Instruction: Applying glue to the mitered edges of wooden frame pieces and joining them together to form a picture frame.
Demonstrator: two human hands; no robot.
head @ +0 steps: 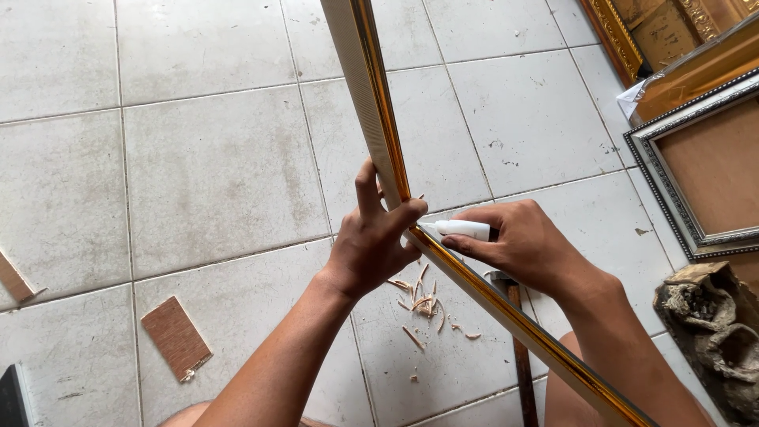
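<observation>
Two gold-edged wooden frame strips (379, 119) meet at a corner; left hand (371, 245) clamps it, right hand (526, 245) grips white glue tube (462, 229), nozzle at joint. Gluing step; next likely needs steady pressing together.

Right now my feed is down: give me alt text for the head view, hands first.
The left hand grips the corner of a gold-edged frame while the right hand holds a small white tube, its tip at the corner joint. Wood shavings lie on the tiled floor, finished frames lean at the right.

Hammer (518, 348) head hidden behind moulding (506, 304), handle cut off at btm edge, tube (465, 229) rear hidden in fingers (482, 245)
</observation>
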